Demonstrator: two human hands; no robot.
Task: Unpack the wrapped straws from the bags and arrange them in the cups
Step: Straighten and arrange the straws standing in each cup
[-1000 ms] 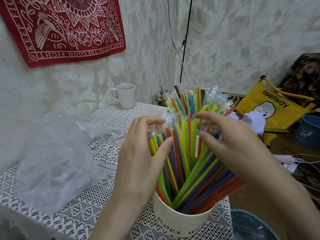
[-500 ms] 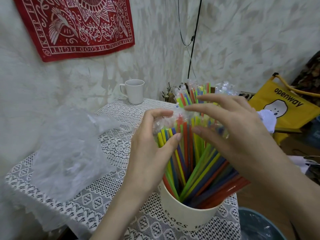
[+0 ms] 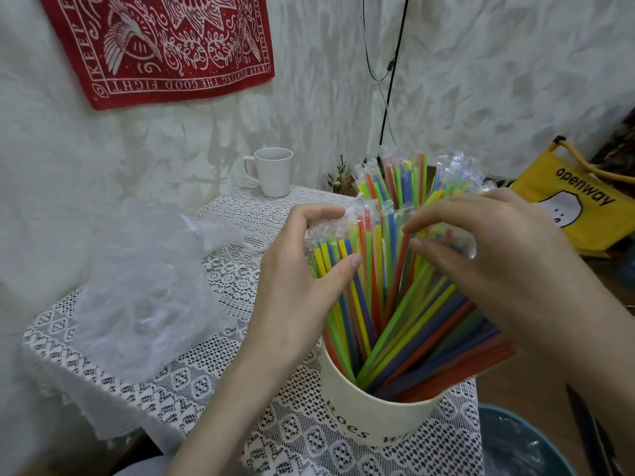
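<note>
Rough white wall point(image 3: 481, 80), red bandana point(image 3: 165, 46) upper left, black cables point(image 3: 391, 63) top centre, lace-covered table point(image 3: 240, 214).

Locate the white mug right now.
In the head view the white mug stands upright at the far edge of the lace-covered table, against the wall, left of and behind the straws, below the red wall cloth.

A cream cup point(image 3: 374, 412) full of coloured wrapped straws point(image 3: 385, 286) is seen on the lace-covered table point(image 3: 223, 383). The straw tops are pinched by the left hand point(image 3: 302, 280) and the right hand point(image 3: 498, 269). Left of the cup a crumpled clear bag point(image 3: 144, 286) is laid; behind the cup a white mug point(image 3: 273, 171) is stood
</note>
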